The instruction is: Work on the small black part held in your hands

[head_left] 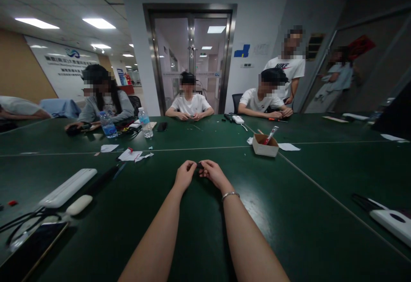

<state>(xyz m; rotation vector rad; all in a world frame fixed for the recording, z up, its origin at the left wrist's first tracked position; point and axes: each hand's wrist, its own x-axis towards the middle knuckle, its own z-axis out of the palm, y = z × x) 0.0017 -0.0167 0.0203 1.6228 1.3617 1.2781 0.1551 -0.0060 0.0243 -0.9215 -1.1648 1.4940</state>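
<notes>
Both arms reach forward over the green table. My left hand is closed, its thumb and fingertips pinched at the left side of a small dark object. From the other side my right hand grips the same object, fingers curled, a silver bangle on the wrist. The object sits between the fingertips, mostly covered, and its kind cannot be made out.
An open cardboard box with a tool stands ahead right. Paper scraps and two bottles are ahead left. A white power bank, white mouse and phone lie left. Several people are across the table.
</notes>
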